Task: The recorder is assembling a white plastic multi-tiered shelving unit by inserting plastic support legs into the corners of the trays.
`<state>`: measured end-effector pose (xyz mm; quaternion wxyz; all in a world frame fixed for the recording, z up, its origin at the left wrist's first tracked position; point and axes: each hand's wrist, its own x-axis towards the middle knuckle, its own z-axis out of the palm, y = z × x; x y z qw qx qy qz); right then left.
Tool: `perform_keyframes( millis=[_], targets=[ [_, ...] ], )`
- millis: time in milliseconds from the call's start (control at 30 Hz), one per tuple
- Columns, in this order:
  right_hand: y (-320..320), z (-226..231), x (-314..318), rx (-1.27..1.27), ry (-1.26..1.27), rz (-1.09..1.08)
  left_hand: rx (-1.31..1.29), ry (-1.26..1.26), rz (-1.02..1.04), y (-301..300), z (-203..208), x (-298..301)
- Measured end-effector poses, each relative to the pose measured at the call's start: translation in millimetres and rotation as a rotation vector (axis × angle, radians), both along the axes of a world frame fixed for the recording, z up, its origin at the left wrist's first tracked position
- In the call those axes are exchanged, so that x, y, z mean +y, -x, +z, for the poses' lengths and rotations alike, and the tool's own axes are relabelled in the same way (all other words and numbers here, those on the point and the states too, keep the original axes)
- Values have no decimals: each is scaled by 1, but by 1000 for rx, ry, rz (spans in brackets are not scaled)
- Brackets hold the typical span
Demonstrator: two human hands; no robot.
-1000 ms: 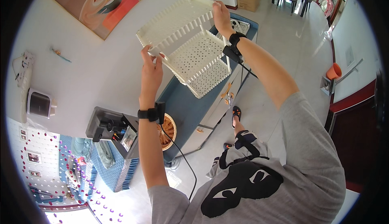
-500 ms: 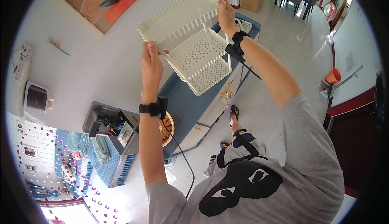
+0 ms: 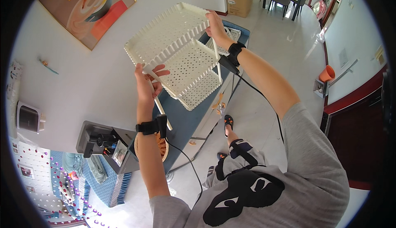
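A white plastic tiered rack [image 3: 165, 34] with perforated, scallop-edged trays hangs tilted in front of me, over a dark blue countertop [image 3: 181, 123]. My right hand [image 3: 216, 27] grips the top tray's far right corner. At its near left corner is my left hand [image 3: 145, 85], with the thumb up against the corner and some fingers stretched out below the tray. A white post [image 3: 163, 113] slants down from my left hand, its lower end free. Whether it joins the tray corner is hidden by the hand. The middle tray [image 3: 187, 65] and lowest tray [image 3: 202, 90] show below.
On the counter are a round wicker basket [image 3: 164, 150] and a grey open box [image 3: 93, 135] with small items. Another white tray [image 3: 233, 34] lies at its far end. A framed picture [image 3: 101, 26] hangs on the wall. Black cables trail from both wrist straps.
The rack and both hands sit lower and further left in the picture, as the whole view has shifted. My left fingers have spread under the corner, and the slanting white post now shows below them.
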<state>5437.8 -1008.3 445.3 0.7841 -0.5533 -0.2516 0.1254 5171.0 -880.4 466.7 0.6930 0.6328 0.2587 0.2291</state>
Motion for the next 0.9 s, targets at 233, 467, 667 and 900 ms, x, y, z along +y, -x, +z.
perform_keyframes(
  millis=[233,467,667,900],
  targets=[
    [-4,-9,2,73,-58,135,-58,-88,-152,0,-10,16],
    [-7,-13,13,57,-21,61,-130,82,-51,-3,-17,16],
    [-8,-7,30,-16,-2,137,-110,113,53,4,-18,4],
    [-18,-8,26,39,-48,346,-119,124,377,-12,-11,-13]
  ],
)
